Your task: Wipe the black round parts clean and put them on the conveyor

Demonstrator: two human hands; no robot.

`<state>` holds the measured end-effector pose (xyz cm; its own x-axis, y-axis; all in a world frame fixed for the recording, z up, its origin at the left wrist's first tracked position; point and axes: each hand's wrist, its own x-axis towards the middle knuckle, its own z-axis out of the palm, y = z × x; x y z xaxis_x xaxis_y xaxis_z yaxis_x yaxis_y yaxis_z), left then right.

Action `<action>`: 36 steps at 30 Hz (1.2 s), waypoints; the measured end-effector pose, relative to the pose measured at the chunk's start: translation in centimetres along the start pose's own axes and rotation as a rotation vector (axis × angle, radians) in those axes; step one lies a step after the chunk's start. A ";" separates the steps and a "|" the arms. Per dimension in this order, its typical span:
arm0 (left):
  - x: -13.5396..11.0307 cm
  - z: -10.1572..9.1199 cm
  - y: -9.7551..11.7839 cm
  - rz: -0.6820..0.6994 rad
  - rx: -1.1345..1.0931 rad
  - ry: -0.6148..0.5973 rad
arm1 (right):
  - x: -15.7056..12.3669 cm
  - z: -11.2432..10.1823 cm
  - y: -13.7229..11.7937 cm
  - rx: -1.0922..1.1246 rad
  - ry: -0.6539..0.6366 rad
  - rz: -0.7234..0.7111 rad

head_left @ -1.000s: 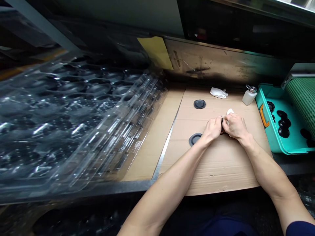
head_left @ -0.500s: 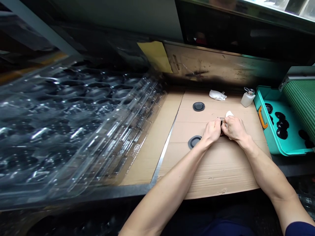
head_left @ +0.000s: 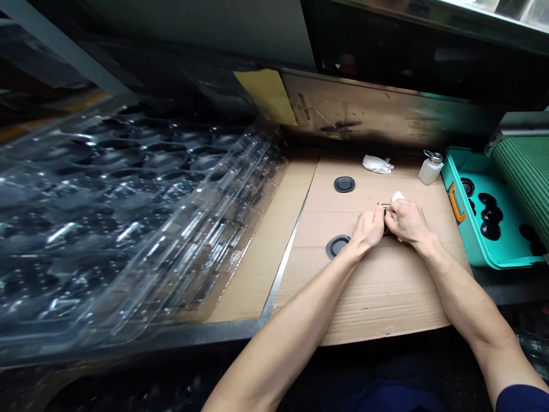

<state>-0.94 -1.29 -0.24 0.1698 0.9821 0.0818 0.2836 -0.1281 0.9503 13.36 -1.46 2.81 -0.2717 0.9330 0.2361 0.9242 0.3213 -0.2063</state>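
Note:
My left hand [head_left: 369,227] and my right hand [head_left: 407,221] meet over the cardboard sheet [head_left: 377,286], fingers curled together around a small dark part [head_left: 387,220] that is mostly hidden. A bit of white cloth [head_left: 398,196] sticks out above my right hand, which holds it. One black round disc [head_left: 337,246] lies just left of my left hand. Another black disc [head_left: 344,184] lies farther back on the cardboard.
A stack of clear plastic blister trays [head_left: 120,212] fills the left side. A crumpled white wipe [head_left: 377,165] and a small white dispenser bottle [head_left: 430,167] stand at the back. A teal bin [head_left: 472,240] holding several black discs sits at the right, beside a green ribbed surface [head_left: 523,171].
Both hands stay pressed together in the same spot; only the view has shifted slightly.

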 end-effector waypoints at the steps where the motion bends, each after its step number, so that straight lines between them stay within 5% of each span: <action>1: 0.0 0.0 0.0 0.005 0.008 0.000 | 0.0 0.0 0.0 0.001 -0.011 0.014; 22: -0.1 0.3 -0.1 0.002 0.042 -0.001 | -0.1 0.2 0.0 0.006 -0.040 0.090; 26: 0.7 0.3 0.3 -0.250 -0.327 -0.013 | -0.1 0.2 0.5 0.128 0.037 0.118; 31: 1.7 -1.8 1.7 -0.608 -1.063 -0.119 | 0.3 0.0 2.6 0.350 0.415 0.198; 36: 1.8 -3.4 2.2 -0.714 -1.291 -0.047 | 0.7 0.2 4.3 0.392 0.517 0.305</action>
<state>-3.19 0.70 2.99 0.3952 0.7746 -0.4939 -0.6957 0.6034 0.3898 17.05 0.65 1.92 0.2350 0.8257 0.5128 0.7477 0.1836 -0.6382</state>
